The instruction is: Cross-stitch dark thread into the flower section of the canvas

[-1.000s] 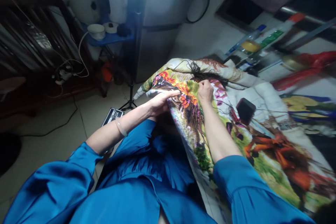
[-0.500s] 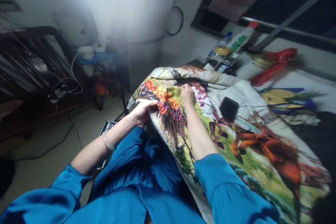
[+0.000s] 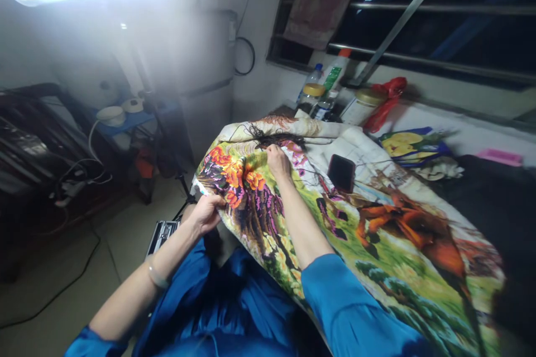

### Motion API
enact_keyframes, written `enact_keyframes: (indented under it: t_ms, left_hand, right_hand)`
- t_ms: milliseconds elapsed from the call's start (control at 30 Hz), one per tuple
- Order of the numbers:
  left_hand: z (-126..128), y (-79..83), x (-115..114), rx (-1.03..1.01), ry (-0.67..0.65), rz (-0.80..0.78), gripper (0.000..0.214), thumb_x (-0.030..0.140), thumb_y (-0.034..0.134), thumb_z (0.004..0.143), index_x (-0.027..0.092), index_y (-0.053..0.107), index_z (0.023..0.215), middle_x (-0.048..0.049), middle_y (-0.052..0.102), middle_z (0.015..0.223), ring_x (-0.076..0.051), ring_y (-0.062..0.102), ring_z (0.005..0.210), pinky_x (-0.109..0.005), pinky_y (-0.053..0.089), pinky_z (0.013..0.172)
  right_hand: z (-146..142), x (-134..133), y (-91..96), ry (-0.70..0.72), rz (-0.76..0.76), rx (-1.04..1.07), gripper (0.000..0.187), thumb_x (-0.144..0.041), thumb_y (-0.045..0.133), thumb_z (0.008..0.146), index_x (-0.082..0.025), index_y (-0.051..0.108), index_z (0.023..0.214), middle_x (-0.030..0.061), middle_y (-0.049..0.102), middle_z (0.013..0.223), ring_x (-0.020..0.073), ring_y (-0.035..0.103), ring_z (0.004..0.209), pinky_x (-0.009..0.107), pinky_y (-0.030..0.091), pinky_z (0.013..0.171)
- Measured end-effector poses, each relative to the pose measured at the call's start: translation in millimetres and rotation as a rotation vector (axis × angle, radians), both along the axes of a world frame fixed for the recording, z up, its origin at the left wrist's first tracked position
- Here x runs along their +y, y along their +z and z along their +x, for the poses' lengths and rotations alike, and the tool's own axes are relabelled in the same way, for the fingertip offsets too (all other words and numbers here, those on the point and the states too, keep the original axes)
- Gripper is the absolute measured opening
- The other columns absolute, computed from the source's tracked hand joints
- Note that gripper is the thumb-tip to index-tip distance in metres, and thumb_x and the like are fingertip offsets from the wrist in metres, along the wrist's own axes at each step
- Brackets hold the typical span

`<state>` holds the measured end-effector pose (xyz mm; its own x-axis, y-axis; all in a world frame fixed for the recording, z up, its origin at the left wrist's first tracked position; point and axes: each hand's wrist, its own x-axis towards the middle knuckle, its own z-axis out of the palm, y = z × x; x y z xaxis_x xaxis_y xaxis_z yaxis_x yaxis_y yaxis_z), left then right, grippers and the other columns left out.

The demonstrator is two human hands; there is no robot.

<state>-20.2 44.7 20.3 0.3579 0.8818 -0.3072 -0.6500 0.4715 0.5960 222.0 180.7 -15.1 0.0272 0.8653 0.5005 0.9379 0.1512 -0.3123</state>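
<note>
Bottle (image 3: 309, 82) with a blue cap stands by the wall below a barred window (image 3: 419, 33), next to an orange-capped green-labelled bottle (image 3: 335, 73), a gold-lidded jar (image 3: 311, 97), a dark bottle (image 3: 325, 107) with a white cap and a larger gold-lidded container (image 3: 362, 108) beside a red bag (image 3: 388, 99); their contents are too blurred to tell. Across the room, a white bowl (image 3: 111, 117) sits on a blue stand (image 3: 130, 124), its inside unclear. In front of the seated person, a flower-and-horse patterned cloth (image 3: 347, 226) drapes over the work surface, its near edge by the person's lap. The left hand (image 3: 208, 213) pinches that edge, thumb on top, the cloth extending away to its right. The right hand (image 3: 278, 162) rests on the cloth itself, fingers curled together; whether they grip a needle or thread cannot be told. Dark threads (image 3: 282, 138) bunch just beyond it, and a phone (image 3: 341, 173) lies on the cloth to its right.
</note>
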Motion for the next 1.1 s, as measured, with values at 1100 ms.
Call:
enact_keyframes:
  t_ms: [1100]
  left_hand:
    - [0.1, -32.0, -15.9, -0.319, 0.043, -0.228, 0.036, 0.017, 0.053, 0.066, 0.009, 0.07, 0.096, -0.013, 0.076, 0.085, -0.033, 0.068, 0.1, -0.049, 0.046, 0.099]
  right_hand:
    - [-60.7, -52.9, 28.1, 0.429, 0.014, 0.265, 0.018, -0.017, 0.04, 0.091, -0.021, 0.055, 0.081, 0.0087, 0.064, 0.089, 0.0215, 0.06, 0.088, 0.033, 0.046, 0.082]
